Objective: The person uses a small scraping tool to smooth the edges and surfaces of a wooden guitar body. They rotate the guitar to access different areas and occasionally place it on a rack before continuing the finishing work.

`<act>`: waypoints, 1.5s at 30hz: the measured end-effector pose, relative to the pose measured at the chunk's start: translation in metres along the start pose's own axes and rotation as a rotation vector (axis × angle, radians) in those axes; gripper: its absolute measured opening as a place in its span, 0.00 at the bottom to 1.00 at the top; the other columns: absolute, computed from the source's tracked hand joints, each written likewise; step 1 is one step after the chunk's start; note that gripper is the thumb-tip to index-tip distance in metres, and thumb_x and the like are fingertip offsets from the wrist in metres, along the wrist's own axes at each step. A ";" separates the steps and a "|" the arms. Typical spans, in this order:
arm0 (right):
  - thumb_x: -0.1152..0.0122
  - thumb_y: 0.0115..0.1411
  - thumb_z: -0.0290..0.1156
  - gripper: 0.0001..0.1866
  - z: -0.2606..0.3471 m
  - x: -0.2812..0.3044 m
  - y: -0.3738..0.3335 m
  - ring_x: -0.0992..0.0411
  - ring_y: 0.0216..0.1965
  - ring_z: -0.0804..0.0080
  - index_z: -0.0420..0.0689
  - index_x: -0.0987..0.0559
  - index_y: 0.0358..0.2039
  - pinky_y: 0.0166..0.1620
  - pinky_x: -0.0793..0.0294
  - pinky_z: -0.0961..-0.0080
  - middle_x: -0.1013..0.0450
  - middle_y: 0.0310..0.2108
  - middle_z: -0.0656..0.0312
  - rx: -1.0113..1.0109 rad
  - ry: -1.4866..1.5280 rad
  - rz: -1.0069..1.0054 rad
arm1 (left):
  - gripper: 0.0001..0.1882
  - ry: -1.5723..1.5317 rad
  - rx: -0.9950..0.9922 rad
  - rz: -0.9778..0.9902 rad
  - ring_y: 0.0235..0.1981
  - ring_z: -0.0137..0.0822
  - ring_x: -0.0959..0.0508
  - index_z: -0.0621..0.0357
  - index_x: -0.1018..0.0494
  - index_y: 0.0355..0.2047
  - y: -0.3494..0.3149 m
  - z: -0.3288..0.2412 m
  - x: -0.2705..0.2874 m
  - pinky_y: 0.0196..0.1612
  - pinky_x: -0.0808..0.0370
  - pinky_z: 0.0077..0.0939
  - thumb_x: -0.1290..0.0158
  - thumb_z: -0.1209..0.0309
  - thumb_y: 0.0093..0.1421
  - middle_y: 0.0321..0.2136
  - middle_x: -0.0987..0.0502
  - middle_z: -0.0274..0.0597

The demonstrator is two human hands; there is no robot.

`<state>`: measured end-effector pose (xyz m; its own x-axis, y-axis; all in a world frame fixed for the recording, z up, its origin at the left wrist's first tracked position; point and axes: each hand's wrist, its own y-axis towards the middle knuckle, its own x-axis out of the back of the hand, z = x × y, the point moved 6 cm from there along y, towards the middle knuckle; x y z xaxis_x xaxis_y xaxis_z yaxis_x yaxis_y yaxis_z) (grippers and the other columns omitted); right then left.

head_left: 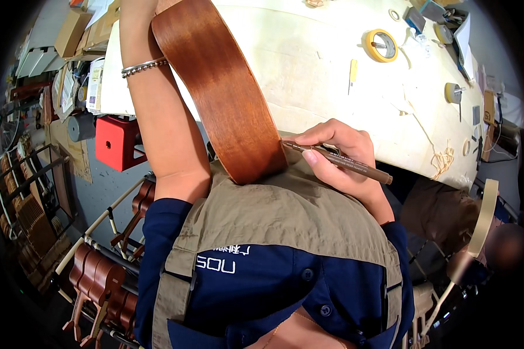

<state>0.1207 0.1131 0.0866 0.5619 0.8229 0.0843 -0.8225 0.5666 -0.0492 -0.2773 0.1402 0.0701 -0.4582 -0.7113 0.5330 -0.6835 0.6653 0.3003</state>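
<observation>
Gripping one brown pen, the right hand is closing its thumb and fingers around the barrel, holding the tip at the edge of one wooden instrument body. That body is lying just to the left of the right hand, its curved brown side facing up, its lower end resting against the apron and its upper part running past the top of the view. The left forearm is stretching along the body's left side and wearing one beaded bracelet; the left hand is reaching beyond the upper edge, so I cannot tell how open it is or what it is holding.

Ahead, one cream table is carrying one large yellow tape roll and one slim yellow cutter. One red stool is standing left of the forearm. Several more wooden bodies are hanging at lower left, overlapping too much for counting.
</observation>
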 end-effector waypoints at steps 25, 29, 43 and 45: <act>0.40 0.52 0.25 0.06 -0.001 0.001 -0.003 0.24 0.27 0.75 0.38 0.23 0.31 0.32 0.27 0.81 0.23 0.26 0.60 0.029 -0.021 0.031 | 0.19 0.478 -0.287 0.017 0.33 0.48 0.22 0.57 0.35 0.52 -0.007 -0.007 0.003 0.36 0.27 0.35 0.51 0.71 0.59 0.31 0.24 0.55; 0.40 0.51 0.26 0.06 -0.003 0.001 -0.003 0.25 0.27 0.76 0.39 0.23 0.31 0.32 0.27 0.81 0.23 0.26 0.60 0.026 -0.007 0.016 | 0.21 0.532 -0.260 0.015 0.34 0.51 0.23 0.57 0.35 0.52 -0.005 -0.006 0.002 0.37 0.27 0.37 0.49 0.72 0.58 0.32 0.24 0.55; 0.40 0.51 0.25 0.06 -0.005 0.001 -0.004 0.24 0.28 0.74 0.38 0.23 0.31 0.34 0.26 0.81 0.23 0.27 0.59 0.017 0.006 0.061 | 0.21 0.538 -0.229 0.020 0.32 0.54 0.24 0.52 0.38 0.53 -0.011 -0.013 0.003 0.34 0.29 0.41 0.50 0.69 0.59 0.30 0.25 0.56; 0.40 0.51 0.24 0.06 -0.004 0.002 -0.004 0.24 0.29 0.74 0.38 0.23 0.31 0.34 0.25 0.80 0.23 0.27 0.59 0.028 0.000 0.072 | 0.21 0.568 -0.232 0.019 0.32 0.54 0.24 0.52 0.38 0.53 -0.011 -0.011 0.003 0.34 0.29 0.42 0.50 0.69 0.59 0.30 0.25 0.56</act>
<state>0.1256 0.1120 0.0826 0.5015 0.8613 0.0814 -0.8627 0.5049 -0.0273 -0.2650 0.1333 0.0775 -0.0511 -0.5091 0.8592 -0.5075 0.7542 0.4167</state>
